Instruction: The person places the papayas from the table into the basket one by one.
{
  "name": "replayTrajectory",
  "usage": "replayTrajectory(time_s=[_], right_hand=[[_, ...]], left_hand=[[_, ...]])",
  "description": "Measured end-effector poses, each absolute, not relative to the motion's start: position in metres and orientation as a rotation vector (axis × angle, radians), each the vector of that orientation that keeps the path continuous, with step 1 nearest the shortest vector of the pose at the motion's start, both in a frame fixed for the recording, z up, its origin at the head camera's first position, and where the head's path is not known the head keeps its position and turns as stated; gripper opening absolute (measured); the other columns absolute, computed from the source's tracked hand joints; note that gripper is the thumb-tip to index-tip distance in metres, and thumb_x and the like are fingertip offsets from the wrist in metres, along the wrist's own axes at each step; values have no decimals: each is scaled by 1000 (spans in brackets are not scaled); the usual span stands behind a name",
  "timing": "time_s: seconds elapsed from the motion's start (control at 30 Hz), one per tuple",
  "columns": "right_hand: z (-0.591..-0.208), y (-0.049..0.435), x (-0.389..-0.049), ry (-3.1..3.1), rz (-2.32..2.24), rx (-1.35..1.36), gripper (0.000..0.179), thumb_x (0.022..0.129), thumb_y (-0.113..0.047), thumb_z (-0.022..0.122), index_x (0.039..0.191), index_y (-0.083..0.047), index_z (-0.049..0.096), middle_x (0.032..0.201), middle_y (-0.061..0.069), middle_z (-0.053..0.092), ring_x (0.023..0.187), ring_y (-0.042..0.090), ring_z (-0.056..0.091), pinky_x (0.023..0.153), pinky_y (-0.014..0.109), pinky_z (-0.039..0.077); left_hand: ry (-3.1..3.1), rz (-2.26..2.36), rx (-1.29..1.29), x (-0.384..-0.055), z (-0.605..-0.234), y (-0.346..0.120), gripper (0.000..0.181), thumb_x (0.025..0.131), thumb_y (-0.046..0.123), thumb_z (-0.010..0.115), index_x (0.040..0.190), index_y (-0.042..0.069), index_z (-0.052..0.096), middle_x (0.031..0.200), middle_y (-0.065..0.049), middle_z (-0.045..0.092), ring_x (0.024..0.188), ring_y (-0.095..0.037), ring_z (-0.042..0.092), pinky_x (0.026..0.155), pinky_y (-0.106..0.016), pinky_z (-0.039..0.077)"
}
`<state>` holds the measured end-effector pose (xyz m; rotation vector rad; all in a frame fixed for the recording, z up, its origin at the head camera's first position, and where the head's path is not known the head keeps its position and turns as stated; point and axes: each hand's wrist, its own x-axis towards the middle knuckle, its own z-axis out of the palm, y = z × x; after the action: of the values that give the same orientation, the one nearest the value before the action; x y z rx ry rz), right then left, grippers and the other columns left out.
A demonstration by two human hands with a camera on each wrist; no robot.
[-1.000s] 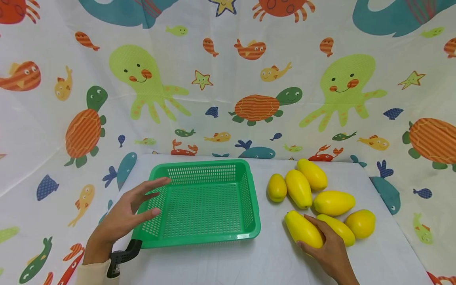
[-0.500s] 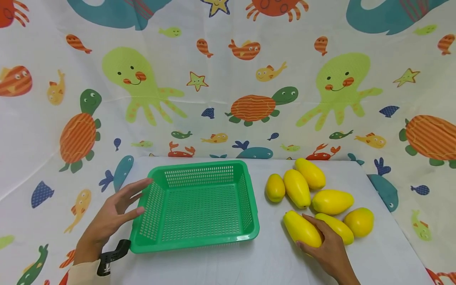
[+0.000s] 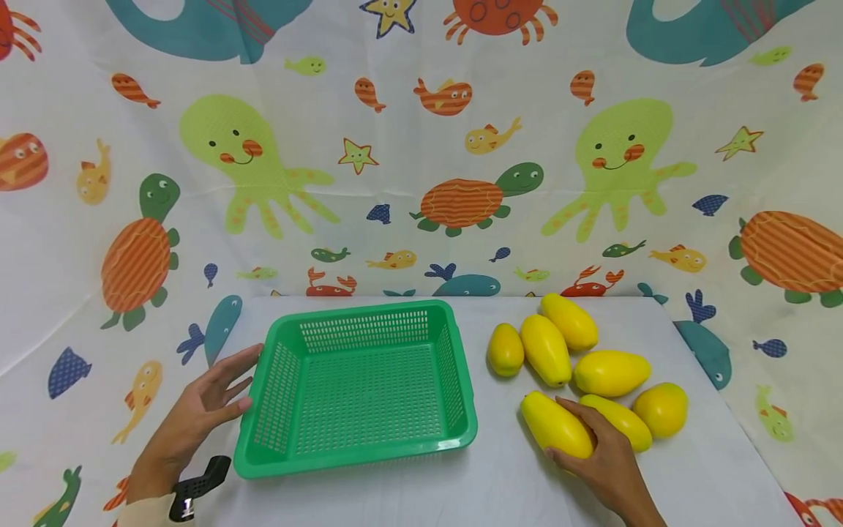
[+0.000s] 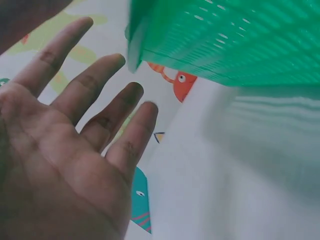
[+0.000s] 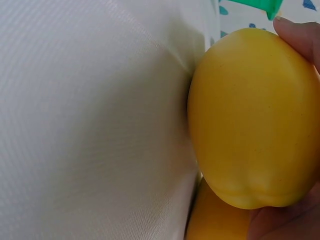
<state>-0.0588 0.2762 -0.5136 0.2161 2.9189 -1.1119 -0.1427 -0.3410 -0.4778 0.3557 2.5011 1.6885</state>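
Observation:
My right hand [image 3: 602,457] grips a yellow papaya [image 3: 557,424] on the white table, fingers over its far side and thumb along the near side. Close up in the right wrist view, the papaya's lobed end [image 5: 250,125] faces the camera. My left hand [image 3: 197,413] is beside the left wall of a green plastic basket [image 3: 356,457], its fingers spread and holding nothing. In the left wrist view its fingers [image 4: 87,90] appear apart from the basket. Nothing lies in the basket.
Several more yellow fruits lie right of the basket, including a small one [image 3: 506,350], a long one [image 3: 611,373] and a rounded one [image 3: 661,410]. One [image 3: 622,422] lies right beside the gripping hand. A sea-animal print curtain [image 3: 395,168] rises behind the table.
My left hand has moved left, from over the basket's left rim to beside its outer wall. My right hand stays on the papaya. The head view has shifted slightly.

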Motion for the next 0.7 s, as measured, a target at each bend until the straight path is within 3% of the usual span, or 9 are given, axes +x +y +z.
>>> replayTrajectory(time_s=[0.2,0.5,0.7], right_hand=[[-514,276,-58,2919,-1116,216,87,77,-50,94,151,-21,58,146,13,64,128,34,58,114,66,44],[-514,276,-59,2914,-1101,207,87,77,-51,93,151,-21,57,148,14,63,128,35,58,114,66,43],[-514,275,-59,2911,-1091,200,87,78,-52,93,151,-21,57,148,13,63,126,34,58,113,67,44]], left_hand=[[2458,1661,255,-141,-485,-341,76,105,8,65,170,26,29,178,4,26,142,19,37,103,-7,46],[2386,1712,287,-144,-496,-338,71,106,6,60,169,22,31,176,3,29,141,21,36,103,-6,42],[2250,1841,316,-145,-501,-334,69,107,2,57,169,15,30,175,-1,31,142,11,48,105,-12,50]])
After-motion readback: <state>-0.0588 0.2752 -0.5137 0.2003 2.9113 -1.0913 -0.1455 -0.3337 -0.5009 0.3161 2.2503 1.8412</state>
